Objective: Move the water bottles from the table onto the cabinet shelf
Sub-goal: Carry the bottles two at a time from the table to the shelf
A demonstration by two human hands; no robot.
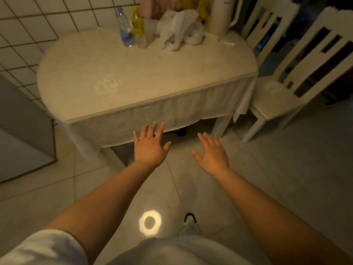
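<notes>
Two bottles stand side by side at the far edge of the cream table: a clear bottle with a purple label and, touching its right side, a bottle with a yellow label. Both are upright. My left hand is stretched forward with its fingers spread, in front of the hanging tablecloth at the table's near edge. My right hand hovers beside it over the floor, fingers straight. Neither hand holds anything, and both are far short of the bottles. No cabinet shelf is in view.
Crumpled white plastic bags and a tall cream thermos jug stand right of the bottles. Two cream chairs sit at the table's right. A grey appliance or cabinet stands at the left against the tiled wall. My shoe is on the floor.
</notes>
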